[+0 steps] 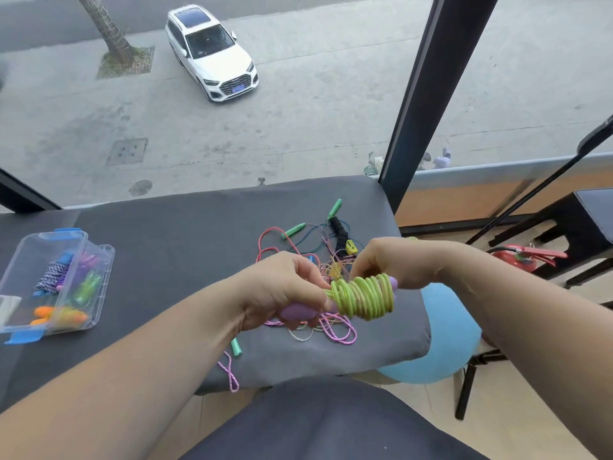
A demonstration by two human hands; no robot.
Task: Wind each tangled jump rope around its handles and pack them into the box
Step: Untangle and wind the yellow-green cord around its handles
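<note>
Closest to me, the left hand (282, 290) is wrapped around the pair of lilac plastic handles (297, 312). The right hand (384, 260) pinches the springy lime-green plastic cord (365, 297) coiled round them, just above the grey-cloth desk (185, 234). It looks light, but that slick, stiff cord would likely spring loose, so it is best gripped across the coils. Beyond lies a limp tangle of thin coloured ropes (336, 328). Off to the left sits the clear plastic box with blue latches (107, 252), with wound ropes already inside.
</note>
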